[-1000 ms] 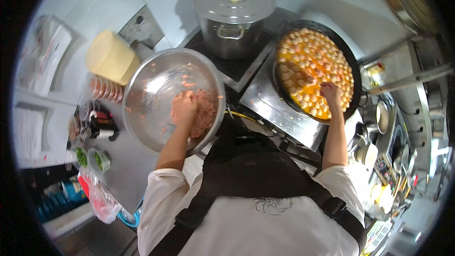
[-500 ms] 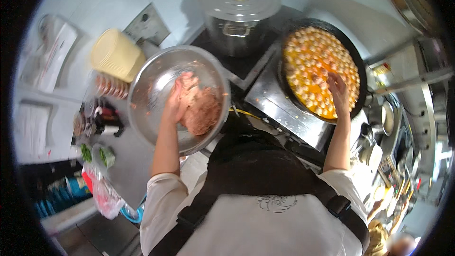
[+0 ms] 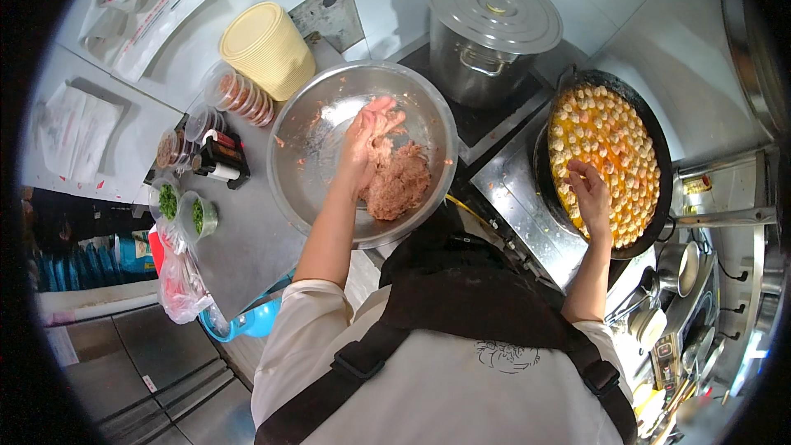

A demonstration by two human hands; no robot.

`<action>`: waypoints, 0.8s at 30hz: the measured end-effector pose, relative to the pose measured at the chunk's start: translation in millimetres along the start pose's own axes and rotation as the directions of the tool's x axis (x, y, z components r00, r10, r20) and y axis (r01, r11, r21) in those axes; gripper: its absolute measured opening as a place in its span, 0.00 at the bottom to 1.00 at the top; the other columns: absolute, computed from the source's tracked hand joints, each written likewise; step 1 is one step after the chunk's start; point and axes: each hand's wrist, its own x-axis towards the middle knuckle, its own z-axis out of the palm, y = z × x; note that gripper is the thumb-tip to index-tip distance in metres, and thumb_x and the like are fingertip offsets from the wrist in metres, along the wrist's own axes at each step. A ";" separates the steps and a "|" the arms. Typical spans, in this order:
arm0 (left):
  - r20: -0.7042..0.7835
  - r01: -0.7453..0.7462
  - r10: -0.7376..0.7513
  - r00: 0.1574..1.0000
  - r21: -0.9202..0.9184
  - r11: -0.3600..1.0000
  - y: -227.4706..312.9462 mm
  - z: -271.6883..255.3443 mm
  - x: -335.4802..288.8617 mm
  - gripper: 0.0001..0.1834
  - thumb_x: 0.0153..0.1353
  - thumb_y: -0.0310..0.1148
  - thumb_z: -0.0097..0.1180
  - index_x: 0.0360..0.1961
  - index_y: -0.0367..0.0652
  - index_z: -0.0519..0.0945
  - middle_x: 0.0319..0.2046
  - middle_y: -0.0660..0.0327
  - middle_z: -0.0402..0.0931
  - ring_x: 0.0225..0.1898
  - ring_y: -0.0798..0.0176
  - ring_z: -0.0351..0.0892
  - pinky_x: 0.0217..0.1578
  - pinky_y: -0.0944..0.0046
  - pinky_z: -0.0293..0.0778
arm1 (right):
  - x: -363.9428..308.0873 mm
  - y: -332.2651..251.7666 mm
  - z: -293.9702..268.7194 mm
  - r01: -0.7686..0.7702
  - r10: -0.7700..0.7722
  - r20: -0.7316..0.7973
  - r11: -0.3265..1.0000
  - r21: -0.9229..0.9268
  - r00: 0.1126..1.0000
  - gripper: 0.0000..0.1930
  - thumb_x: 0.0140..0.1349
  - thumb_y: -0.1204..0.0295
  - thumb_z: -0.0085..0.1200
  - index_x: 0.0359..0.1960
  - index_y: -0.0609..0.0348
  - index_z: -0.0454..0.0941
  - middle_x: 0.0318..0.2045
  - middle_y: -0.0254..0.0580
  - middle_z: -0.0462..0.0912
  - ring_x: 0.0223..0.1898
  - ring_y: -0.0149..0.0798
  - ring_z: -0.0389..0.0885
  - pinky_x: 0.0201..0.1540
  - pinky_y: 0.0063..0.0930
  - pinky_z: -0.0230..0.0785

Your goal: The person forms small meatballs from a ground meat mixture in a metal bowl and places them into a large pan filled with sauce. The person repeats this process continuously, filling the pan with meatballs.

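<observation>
A wide steel bowl [image 3: 284, 156] holds a mound of pink minced meat [image 3: 401, 185] on its right side. My left hand [image 3: 368, 142] is inside the bowl, its fingers bent around a portion of the mince and smeared with it. To the right, a black wok [image 3: 662, 144] is full of pale meatballs [image 3: 606, 128] in orange broth. My right hand [image 3: 592, 198] hovers above the wok's near left part, fingers loosely bent and apart from the thumb. Nothing shows between them.
A lidded steel pot [image 3: 486, 49] stands behind. Left of the bowl are a cream tub [image 3: 272, 49], stacked clear containers of red food [image 3: 239, 95] and cups of chopped greens [image 3: 198, 216]. A steel stove top [image 3: 515, 189] lies beneath the wok; pans [image 3: 678, 269] sit at right.
The whole view has shifted, so the bowl and wok appear further right. My right hand has drawn back from the middle of the wok toward its near left edge. My left hand stays at the mince.
</observation>
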 end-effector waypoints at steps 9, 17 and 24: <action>0.123 -0.240 0.214 0.969 0.263 0.934 -9.3 -1.9 3.8 0.07 0.62 0.33 0.52 0.38 0.43 0.71 0.33 0.67 0.70 0.34 0.73 0.67 0.34 0.72 0.67 | -4.9 -1.5 9.1 0.036 -0.036 0.024 0.999 -0.010 0.999 0.11 0.62 0.73 0.50 0.44 0.64 0.75 0.37 0.38 0.80 0.37 0.29 0.79 0.39 0.23 0.70; 0.151 -0.183 0.154 0.976 0.201 0.962 2.7 -9.9 12.6 0.07 0.56 0.23 0.57 0.35 0.41 0.73 0.30 0.64 0.75 0.34 0.66 0.75 0.33 0.70 0.72 | 0.4 -29.2 34.3 0.111 -0.113 0.110 0.994 0.023 0.988 0.12 0.61 0.73 0.51 0.45 0.63 0.76 0.35 0.38 0.82 0.35 0.27 0.79 0.39 0.21 0.71; 0.671 -0.804 0.472 0.572 0.345 0.484 -33.8 18.0 7.6 0.04 0.54 0.18 0.52 0.28 0.38 0.74 0.30 0.61 0.75 0.32 0.67 0.74 0.33 0.68 0.71 | 10.9 -134.0 124.0 0.444 -0.473 0.291 0.881 0.163 0.832 0.22 0.49 0.75 0.62 0.48 0.60 0.73 0.43 0.46 0.77 0.32 0.35 0.80 0.36 0.26 0.76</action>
